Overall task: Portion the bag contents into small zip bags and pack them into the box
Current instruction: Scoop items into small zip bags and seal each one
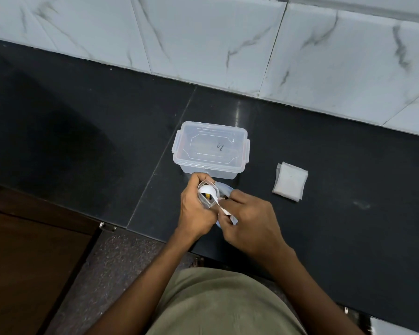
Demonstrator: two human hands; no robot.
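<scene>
Left hand (196, 209) is curled around a small clear zip bag (207, 194), holding its mouth open and facing up; forearm enters from 6 o'clock. Right hand (246, 221) pinches the handle of a white plastic spoon (209, 191), fingers bent, bowl of the spoon sitting in the bag mouth. What the spoon carries cannot be told. Beneath the right hand's fingers a bluish-white larger bag (224, 187) shows in part, mostly hidden. Just beyond the hands, at 12 o'clock, stands the box (211, 149): translucent plastic, rectangular with rounded corners, clip-lock lid on, dark mark on the lid. At 3 o'clock from the box, well apart, lies a flat stack of small zip bags (290, 181), square, clear film, pale and cloudy in look. All rest on the table (336, 213), a dark polished stone surface with a seam line. Behind it, at 12 o'clock, white marble-veined wall tiles (203, 39), glossy.
</scene>
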